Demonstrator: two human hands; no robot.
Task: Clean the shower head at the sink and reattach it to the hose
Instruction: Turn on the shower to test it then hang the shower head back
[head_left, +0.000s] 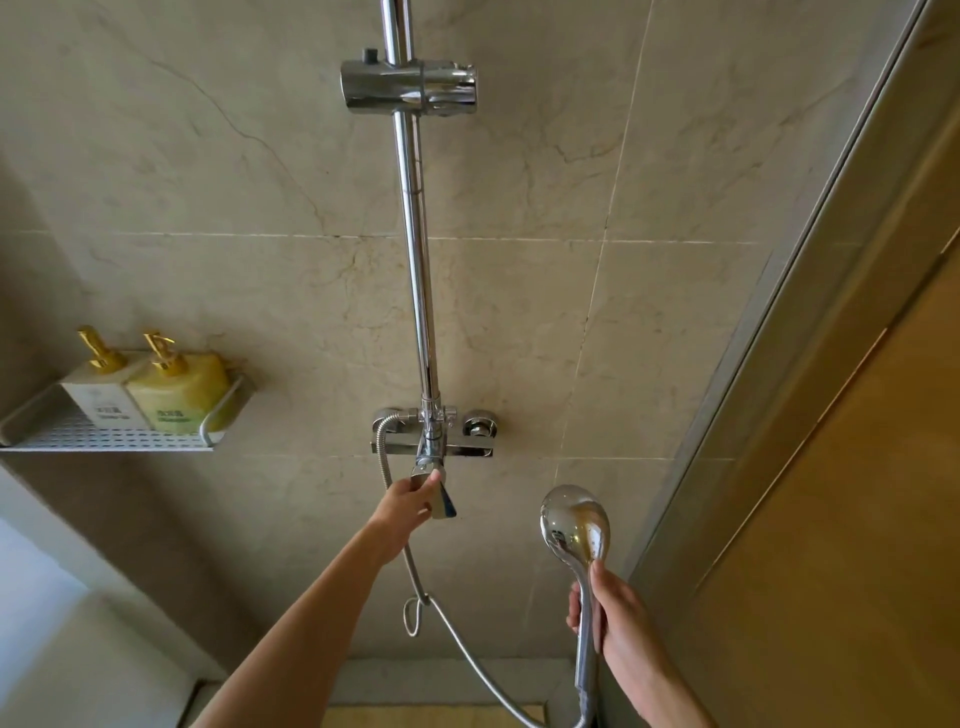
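The chrome shower head (575, 522) points up at the lower right, its back toward me. My right hand (613, 613) is closed around its handle. The metal hose (467, 654) runs from the handle's bottom, loops low, and climbs to the mixer valve (434, 434) on the wall. My left hand (413, 501) grips the valve's chrome lever (441, 493) just below the mixer. No water is visible.
A chrome riser rail (415, 249) carries an empty holder bracket (410, 85) near the top. A white wire shelf (104, 431) on the left holds two pump bottles (150, 389). A glass door frame (779, 338) runs along the right. Beige tiles cover the wall.
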